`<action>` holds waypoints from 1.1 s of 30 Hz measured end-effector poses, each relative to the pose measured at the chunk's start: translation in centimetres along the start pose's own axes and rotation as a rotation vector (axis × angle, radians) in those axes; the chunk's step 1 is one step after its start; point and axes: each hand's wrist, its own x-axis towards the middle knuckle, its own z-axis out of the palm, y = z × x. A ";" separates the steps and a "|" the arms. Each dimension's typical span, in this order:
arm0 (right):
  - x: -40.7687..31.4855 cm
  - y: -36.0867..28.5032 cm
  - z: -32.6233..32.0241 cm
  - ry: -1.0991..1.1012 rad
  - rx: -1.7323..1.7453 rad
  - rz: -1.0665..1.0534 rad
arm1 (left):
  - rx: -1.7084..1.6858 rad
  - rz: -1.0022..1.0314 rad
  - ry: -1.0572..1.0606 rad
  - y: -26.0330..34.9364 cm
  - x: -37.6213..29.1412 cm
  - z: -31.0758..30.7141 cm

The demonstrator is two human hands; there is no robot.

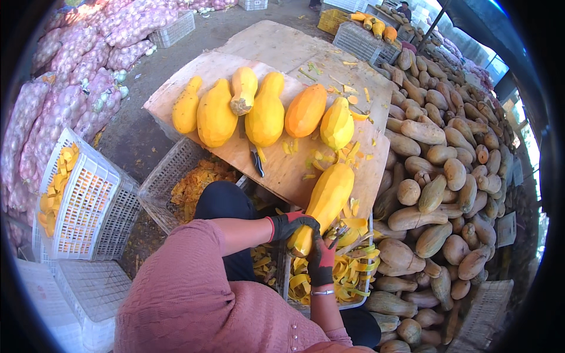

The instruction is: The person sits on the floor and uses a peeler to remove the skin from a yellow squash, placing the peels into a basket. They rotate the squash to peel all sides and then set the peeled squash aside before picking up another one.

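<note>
My left hand [293, 224], in a black and red glove, grips the near part of a long peeled yellow squash [330, 194]. The squash rests its far end on the wooden board [282, 176]. My right hand [321, 258], gloved too, touches the squash's near end from the right and holds a peeler [340, 233], partly hidden by the fingers. Several peeled squashes [265, 114] lie in a row across the board, one orange [306, 110]. A knife with a dark handle [257, 162] lies at the board's near edge, its blade partly under a squash.
Below my hands stands a crate of peel strips [366, 287]. A crate [154, 194] with orange pulp is left of my knee; another [88, 198] holds cut pieces. Unpeeled squashes [423, 216] are heaped at right, net sacks of onions [62, 106] at left. A person [404, 9] is far back.
</note>
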 end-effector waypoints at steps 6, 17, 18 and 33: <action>-2.2 -2.6 3.5 -0.006 0.154 -0.001 | -0.035 0.092 -0.009 3.8 -4.8 2.2; 4.8 -9.0 11.4 -0.227 -0.122 -0.359 | -0.163 0.392 0.078 19.2 -3.9 -2.0; 4.3 -8.6 11.1 -0.238 -0.056 -0.314 | -0.165 0.370 0.097 21.0 -2.4 -4.1; -0.8 -0.6 0.5 0.103 0.056 0.177 | -0.259 0.581 0.265 27.0 4.0 -10.9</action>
